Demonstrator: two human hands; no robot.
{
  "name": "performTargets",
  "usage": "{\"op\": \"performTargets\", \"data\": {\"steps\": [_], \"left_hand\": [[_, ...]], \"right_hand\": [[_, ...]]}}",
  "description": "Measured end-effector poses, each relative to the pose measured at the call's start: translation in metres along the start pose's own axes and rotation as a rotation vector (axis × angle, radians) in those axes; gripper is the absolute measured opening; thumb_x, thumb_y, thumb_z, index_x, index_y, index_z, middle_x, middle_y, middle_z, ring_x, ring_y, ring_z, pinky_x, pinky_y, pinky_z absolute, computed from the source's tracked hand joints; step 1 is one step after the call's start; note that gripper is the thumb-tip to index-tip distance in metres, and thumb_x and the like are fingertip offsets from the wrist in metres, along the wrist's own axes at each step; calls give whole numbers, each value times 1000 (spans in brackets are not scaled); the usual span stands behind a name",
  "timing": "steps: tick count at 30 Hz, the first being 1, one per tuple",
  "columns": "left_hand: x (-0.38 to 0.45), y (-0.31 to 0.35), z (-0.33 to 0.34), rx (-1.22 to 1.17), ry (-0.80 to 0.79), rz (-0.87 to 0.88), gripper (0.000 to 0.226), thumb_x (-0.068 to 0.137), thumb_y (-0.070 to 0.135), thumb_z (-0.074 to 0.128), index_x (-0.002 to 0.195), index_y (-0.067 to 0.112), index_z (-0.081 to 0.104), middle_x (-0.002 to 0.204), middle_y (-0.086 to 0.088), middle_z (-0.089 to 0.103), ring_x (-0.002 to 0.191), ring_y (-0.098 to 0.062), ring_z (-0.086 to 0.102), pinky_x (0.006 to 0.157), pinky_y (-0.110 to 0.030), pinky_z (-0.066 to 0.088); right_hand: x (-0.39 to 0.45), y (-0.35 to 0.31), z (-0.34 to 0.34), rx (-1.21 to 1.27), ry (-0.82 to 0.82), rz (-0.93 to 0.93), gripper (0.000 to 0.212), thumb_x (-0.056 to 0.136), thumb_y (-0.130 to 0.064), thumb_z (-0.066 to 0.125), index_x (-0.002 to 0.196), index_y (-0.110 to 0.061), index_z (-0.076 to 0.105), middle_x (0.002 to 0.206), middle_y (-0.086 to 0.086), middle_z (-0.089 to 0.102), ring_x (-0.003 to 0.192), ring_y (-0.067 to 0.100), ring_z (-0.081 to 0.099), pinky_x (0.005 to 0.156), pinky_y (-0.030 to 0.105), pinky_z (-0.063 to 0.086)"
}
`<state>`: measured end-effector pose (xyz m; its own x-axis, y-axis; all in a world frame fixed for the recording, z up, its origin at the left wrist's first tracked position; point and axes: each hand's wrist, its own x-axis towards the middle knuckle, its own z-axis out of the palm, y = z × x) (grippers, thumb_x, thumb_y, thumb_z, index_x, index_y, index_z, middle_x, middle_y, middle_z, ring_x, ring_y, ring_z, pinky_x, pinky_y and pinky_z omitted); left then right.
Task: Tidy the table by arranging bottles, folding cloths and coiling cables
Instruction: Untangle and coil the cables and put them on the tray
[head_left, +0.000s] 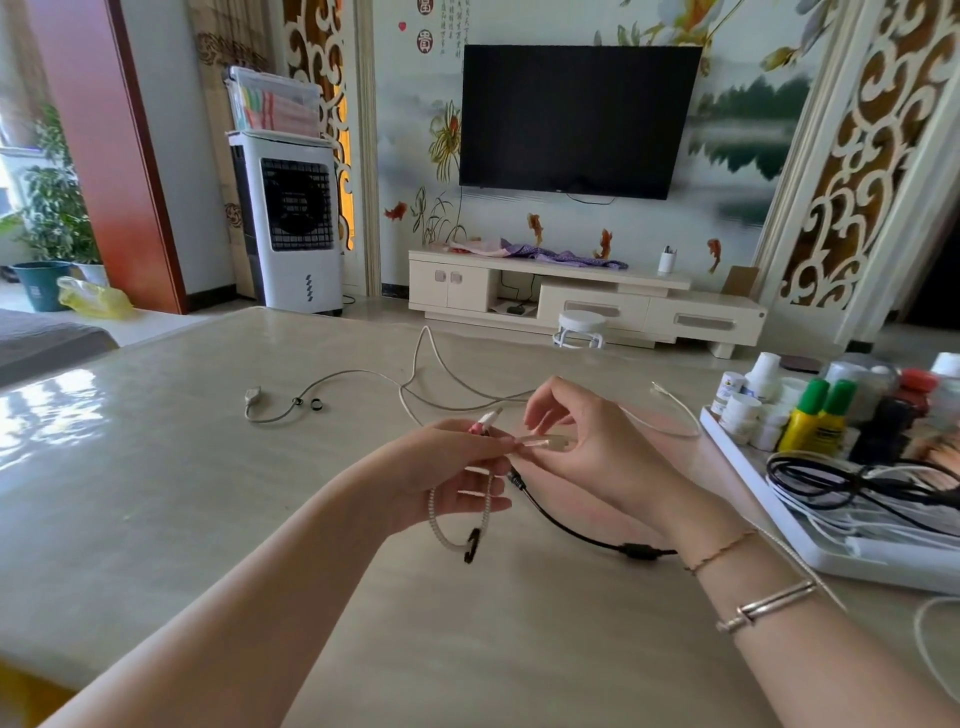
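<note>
Both forearms reach in from the near edge and meet over the middle of the table (156, 493). Left hand (447, 467): back toward the camera, fingers curled, gripping a bundle of cable ends. A pink-and-white plug (485, 421) sticks up past the knuckles, and a white spiral-wrapped cable (435, 519) hangs below the hand in a short loop ending at a black clip (471, 545). Right hand (592, 441): palm side turned left, thumb and fingers closed narrowly in a pinch on a pale connector (545, 443) just beside the left fingertips; index finger raised and bent above it. The right wrist carries a thin chain and a metal bangle.

A black cable (561, 519) runs from between the hands, down and right across the table surface, passing through an inline block before disappearing behind the right wrist.

White cable (415, 364): lies loose on the far-middle table, uncoiled, looping left to a small inline switch (253, 396); one strand rises in a peak at the far side, another trails right toward the tray.

White tray (748, 467) at the right edge holds bottles (810, 415), upright and packed together at its far end, including two yellow ones with green caps, and tangled black and white cables (857, 488) at its near end.
</note>
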<state>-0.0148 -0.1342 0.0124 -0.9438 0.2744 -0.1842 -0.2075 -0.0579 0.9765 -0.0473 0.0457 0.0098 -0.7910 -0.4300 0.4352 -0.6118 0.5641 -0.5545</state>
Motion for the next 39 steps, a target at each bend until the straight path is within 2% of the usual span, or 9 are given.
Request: {"op": "performTargets", "data": {"steps": [5, 9, 14, 18, 21, 24, 28, 33, 39], "left_hand": [[-4, 4, -5, -15, 69, 36, 16, 94, 13, 58, 101, 2, 65, 59, 2, 50, 47, -7, 46, 60, -27, 58], [-8, 10, -15, 54, 129, 79, 19, 92, 26, 60, 90, 7, 61, 53, 5, 46, 42, -6, 42, 53, -24, 54], [-13, 10, -17, 209, 105, 82, 33, 92, 39, 57, 92, 6, 60, 58, -3, 56, 48, -17, 58, 60, -31, 57], [-11, 11, -16, 172, 94, 139, 28, 92, 32, 59, 96, 6, 66, 67, -3, 61, 57, -15, 60, 72, -36, 58], [-7, 11, -16, 142, 161, 197, 13, 92, 20, 60, 92, 8, 66, 63, 2, 54, 48, -7, 49, 60, -27, 55], [-4, 8, -12, 102, 171, 237, 9, 93, 17, 59, 93, 9, 63, 65, 1, 55, 49, -7, 48, 53, -22, 48], [-1, 6, -2, 30, 173, 267, 10, 93, 18, 59, 99, 10, 61, 84, -3, 65, 69, -13, 63, 61, -25, 53], [4, 4, -5, -15, 219, 256, 22, 94, 18, 57, 114, 8, 59, 107, -12, 68, 90, -19, 65, 70, -29, 50], [3, 5, -3, -94, 113, 202, 14, 94, 15, 55, 104, 6, 61, 83, -11, 68, 82, -21, 66, 75, -31, 49]], "right_hand": [[3, 20, -7, -219, -44, 105, 9, 83, -22, 68, 87, -30, 64, 89, -13, 66, 94, 5, 59, 85, 30, 48], [1, 27, -21, -241, 7, 197, 5, 87, -26, 67, 83, -29, 68, 86, -14, 68, 89, 3, 61, 82, 28, 49], [7, 13, -30, -163, 81, 220, 11, 88, -24, 67, 77, -28, 68, 69, -14, 71, 71, 1, 66, 69, 26, 49], [16, -3, -33, -55, 3, 222, 8, 88, -23, 67, 81, -19, 68, 71, -6, 73, 66, 6, 69, 72, 24, 54], [25, -14, -31, 55, 10, 242, 6, 87, -15, 69, 83, -10, 68, 72, 2, 74, 67, 12, 71, 67, 24, 56], [34, -26, -30, 270, 43, 333, 5, 86, -4, 68, 87, 1, 66, 76, 16, 72, 65, 19, 71, 64, 27, 59], [45, -41, -24, 433, 60, 395, 3, 86, 3, 65, 85, 6, 63, 77, 23, 70, 64, 28, 71, 67, 34, 61], [54, -51, -17, 463, 109, 418, 8, 84, 0, 69, 80, -4, 63, 82, 18, 73, 70, 30, 73, 78, 39, 59], [55, -52, -12, 382, 189, 349, 10, 83, -4, 71, 76, -6, 64, 90, 16, 73, 69, 28, 73, 85, 45, 56]]}}
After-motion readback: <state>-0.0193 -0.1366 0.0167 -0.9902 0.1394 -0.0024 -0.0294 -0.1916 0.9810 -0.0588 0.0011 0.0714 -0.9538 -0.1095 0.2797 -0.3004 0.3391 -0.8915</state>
